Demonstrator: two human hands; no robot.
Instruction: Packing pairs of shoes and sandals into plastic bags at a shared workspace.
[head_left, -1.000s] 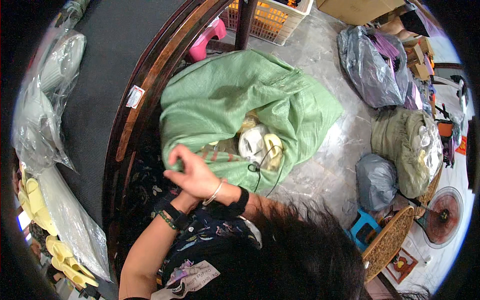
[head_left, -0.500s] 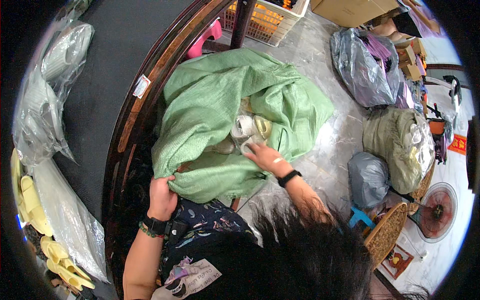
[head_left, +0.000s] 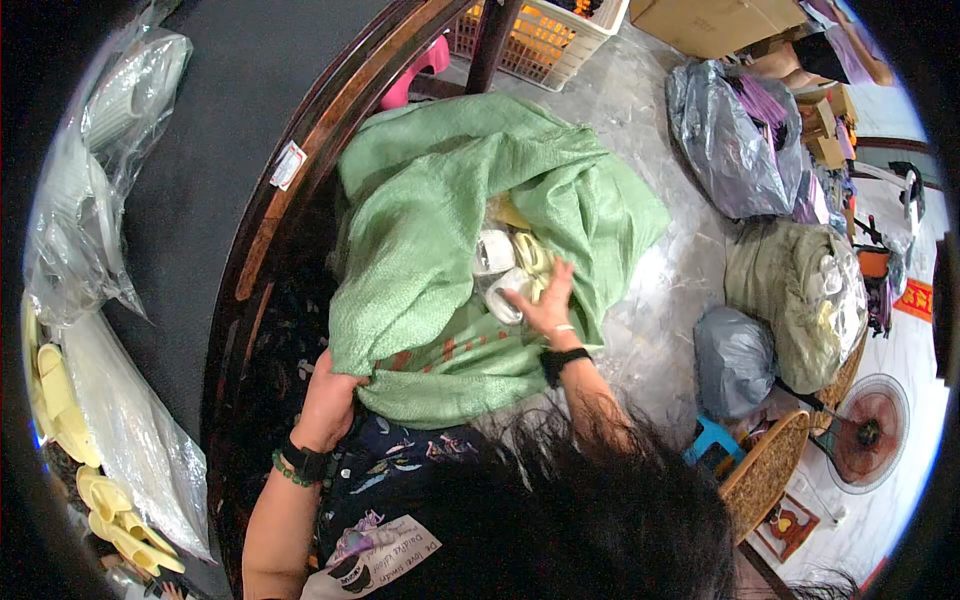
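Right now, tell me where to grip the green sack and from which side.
Probably its loose near rim, coming from the wearer's side: the green sack gapes upward, and its slack fabric there folds into a thin edge that fingers could pinch. The left hand grips that rim's left end; the right hand is at the pale slippers inside.

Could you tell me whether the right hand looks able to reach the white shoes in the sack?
Most likely yes: the right hand, fingers spread, is at the open mouth of the sack, by the white shoes, and no fabric seems to lie between. The left hand grips the sack's edge.
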